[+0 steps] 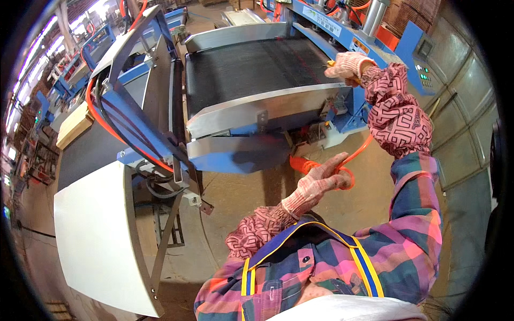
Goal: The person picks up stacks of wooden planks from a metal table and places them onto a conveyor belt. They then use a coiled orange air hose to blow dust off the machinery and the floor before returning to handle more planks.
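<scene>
My right hand [350,65], in a pale knitted work glove, is closed over the near right corner of a black conveyor belt [257,69]. A small yellow piece [330,63] sticks out of its grip; the rest is hidden by the fingers. Lower down, in front of my chest, my gloved left hand [313,187] grips a coiled orange air hose [349,179]. One finger points up and right, while the others curl by the loop. From there the hose rises toward my right forearm, which hides its upper run.
A blue machine frame [326,24] spans the belt's far right end, with a button panel [423,75] beside it. To the left stand another blue frame [128,115], a white panel [101,235] and a wooden block [75,125]. A metal side rail [267,109] edges the belt nearest me.
</scene>
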### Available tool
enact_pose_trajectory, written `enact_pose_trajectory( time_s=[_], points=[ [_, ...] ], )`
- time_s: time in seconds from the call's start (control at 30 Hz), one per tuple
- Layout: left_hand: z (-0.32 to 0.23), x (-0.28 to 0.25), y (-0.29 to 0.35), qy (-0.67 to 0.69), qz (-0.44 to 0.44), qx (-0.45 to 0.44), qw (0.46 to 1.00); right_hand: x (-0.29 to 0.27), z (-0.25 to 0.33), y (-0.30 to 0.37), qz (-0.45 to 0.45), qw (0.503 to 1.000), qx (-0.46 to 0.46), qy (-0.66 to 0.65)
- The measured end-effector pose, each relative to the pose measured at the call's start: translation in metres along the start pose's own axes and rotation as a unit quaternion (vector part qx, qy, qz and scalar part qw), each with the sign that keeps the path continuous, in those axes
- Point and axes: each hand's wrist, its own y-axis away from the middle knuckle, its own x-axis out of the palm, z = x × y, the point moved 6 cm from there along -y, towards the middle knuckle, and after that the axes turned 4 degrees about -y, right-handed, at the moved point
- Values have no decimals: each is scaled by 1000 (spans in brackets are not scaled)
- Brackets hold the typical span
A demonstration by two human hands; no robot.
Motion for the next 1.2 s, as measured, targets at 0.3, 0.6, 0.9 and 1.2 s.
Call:
enact_pose_trajectory(
  time_s=[0.3, 0.6, 0.9, 1.2],
  points=[
    [-26, -6, 4, 75, 10, 8, 997, -61, 17, -21, -123, 950, -78, -275],
    [-104, -38, -35, 42, 27, 128, 991, -109, 78, -114, -96, 952, -31, -287],
    [-156, -99, -123, -21, 14, 147, 989, -147, 96, -261, -150, 949, -84, -263],
    [-165, -150, -180, 44, 9, 141, 989, -118, 79, -393, -82, 956, -56, -277]
  ],
)
